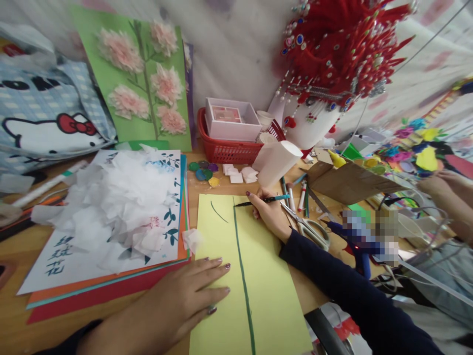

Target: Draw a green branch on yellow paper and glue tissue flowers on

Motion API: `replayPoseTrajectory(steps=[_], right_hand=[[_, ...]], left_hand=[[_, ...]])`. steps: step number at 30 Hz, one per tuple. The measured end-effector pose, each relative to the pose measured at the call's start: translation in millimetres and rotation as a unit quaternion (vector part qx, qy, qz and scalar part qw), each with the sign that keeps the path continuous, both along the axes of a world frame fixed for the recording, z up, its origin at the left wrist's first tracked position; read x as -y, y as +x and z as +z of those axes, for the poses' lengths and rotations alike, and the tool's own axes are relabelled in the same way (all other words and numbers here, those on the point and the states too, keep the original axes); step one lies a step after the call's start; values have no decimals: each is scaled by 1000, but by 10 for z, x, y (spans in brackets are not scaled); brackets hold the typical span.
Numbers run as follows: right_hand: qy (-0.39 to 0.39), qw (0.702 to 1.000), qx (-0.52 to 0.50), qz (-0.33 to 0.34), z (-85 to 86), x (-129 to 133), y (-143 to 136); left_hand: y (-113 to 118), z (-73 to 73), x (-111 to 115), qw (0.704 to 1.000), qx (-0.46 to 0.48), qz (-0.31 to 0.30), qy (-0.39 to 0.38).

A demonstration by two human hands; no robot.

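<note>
Craft workspace, likely a handicraft workshop. Wooden surface [98,315] crowded with stacked colored paper [121,291], scissors [314,231], a blue glue gun [364,251], markers [302,196]. Green panel of pink paper flowers [142,74] propped behind; red beaded ornaments [332,49] clustered; another person's hands [439,190] at right.

My yellow sheet [266,276] carries a dark green line running lengthwise and a short, thin dark curve. The pen [264,200] in my right hand [269,209] is black and turquoise. My sleeve [332,281] is navy, and the nails on my left hand [185,291] are dark and shiny. The stacked sheets [111,291] show white, orange, pale teal and red, the white one bearing dark teal leaves. A green board [125,81] has pale pink blossoms on a brownish-green stem. The basket [229,150] is red; the bag [48,118], blue-and-white check with a red bow.
</note>
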State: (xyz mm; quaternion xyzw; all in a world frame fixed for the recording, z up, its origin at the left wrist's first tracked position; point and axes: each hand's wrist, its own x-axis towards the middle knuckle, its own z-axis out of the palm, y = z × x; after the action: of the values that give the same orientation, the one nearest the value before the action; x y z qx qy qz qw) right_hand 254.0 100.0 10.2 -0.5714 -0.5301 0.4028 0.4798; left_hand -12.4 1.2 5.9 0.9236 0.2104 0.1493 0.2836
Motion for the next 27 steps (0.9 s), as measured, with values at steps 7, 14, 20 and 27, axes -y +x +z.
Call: replayPoseTrajectory(steps=[7,14,20,27], right_hand=[[-13,1000,9,8,-9,5,18],[6,1000,-6,-20,-71,-59,-11],[17,999,-25,-24,-139,-158,-8],[27,999,-23,-34,-142,-225,-29]], left_hand=[[-14,34,4,1000,-15,3,-3],[-2,6,10,1000,-6,9,-8],[-23,46,12,1000,-10,6,-18],[-16,65,16,999,3,19,-27]])
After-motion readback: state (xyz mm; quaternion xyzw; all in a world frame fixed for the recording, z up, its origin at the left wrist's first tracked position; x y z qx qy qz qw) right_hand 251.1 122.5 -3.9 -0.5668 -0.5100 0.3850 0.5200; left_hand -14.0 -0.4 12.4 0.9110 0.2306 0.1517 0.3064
